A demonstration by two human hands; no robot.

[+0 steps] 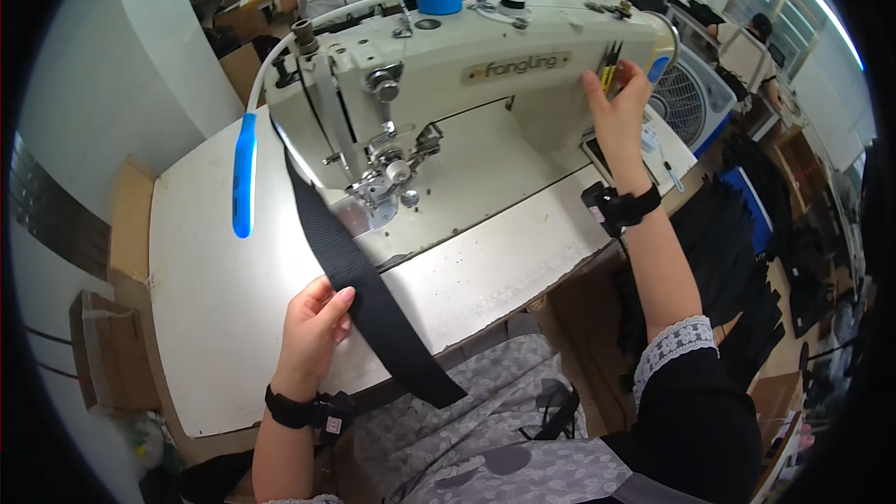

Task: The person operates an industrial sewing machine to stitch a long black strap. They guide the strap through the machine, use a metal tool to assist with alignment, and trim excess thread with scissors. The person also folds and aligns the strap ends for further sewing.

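Observation:
My left hand [315, 322] pinches the edge of a wide black webbing strap [359, 285] between thumb and fingers. From the needle area of a cream sewing machine [420, 56], the strap runs down across the white table to its front edge, where its free end hangs over my lap. My right hand [620, 107] is raised at the machine's right end. Its thumb and fingers are apart on either side of a slim tool with yellow and black parts [609, 73], which rests upright against the machine body; whether the fingers touch it is unclear.
A blue-handled lamp arm [245, 177] hangs at the machine's left. On the right stand a fan [686, 98] and heaps of black fabric pieces [714, 261]. A cardboard box [117, 350] is beside the table's left edge. Two other people sit farther back.

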